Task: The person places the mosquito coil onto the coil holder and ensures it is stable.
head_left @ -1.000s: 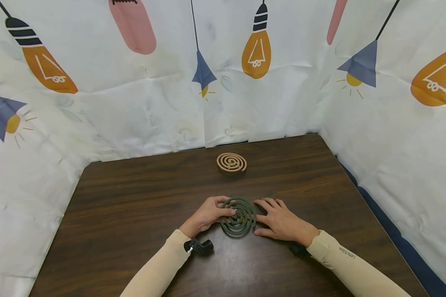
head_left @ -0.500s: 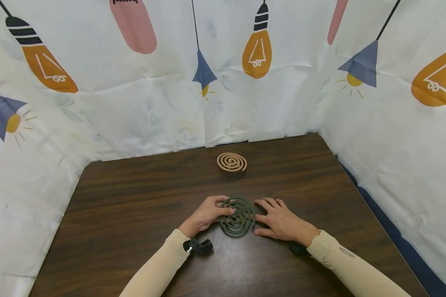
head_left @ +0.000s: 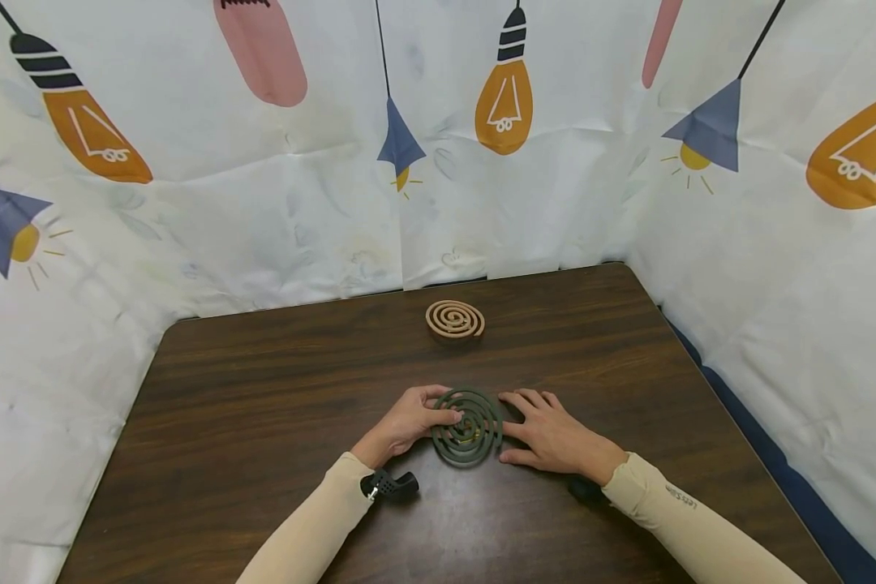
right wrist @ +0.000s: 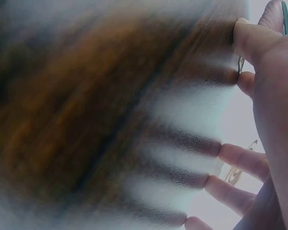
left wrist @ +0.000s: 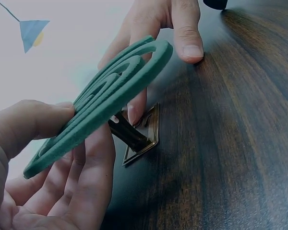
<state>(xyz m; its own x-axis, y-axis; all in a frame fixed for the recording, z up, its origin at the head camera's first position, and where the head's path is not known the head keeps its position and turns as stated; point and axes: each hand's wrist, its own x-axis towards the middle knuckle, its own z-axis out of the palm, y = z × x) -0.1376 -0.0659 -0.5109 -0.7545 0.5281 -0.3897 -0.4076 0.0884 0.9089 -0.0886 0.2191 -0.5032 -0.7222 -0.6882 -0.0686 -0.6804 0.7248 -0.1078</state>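
My left hand [head_left: 411, 420] pinches a green mosquito coil [left wrist: 127, 96], thumb on top and fingers beneath. The coil is tilted above the table in the left wrist view. Below it stands a small gold-coloured metal coil stand [left wrist: 129, 134], its flat base on the table and its prong slanting up towards the coil's underside. Whether the prong's tip enters the coil is hidden. My right hand [head_left: 558, 438] rests on the table just right of the coil, fingers spread. Its index finger reaches down to the stand's base, and the thumb touches the tabletop.
A tan mosquito coil [head_left: 455, 319] lies near the table's back edge, apparently raised a little above the surface. The dark wooden table [head_left: 277, 381] meets a printed white curtain [head_left: 299, 211] at the back and sides.
The green coil has shifted very slightly in my left hand, and a bit of gold metal now shows through its rings. My right hand has stayed in place.
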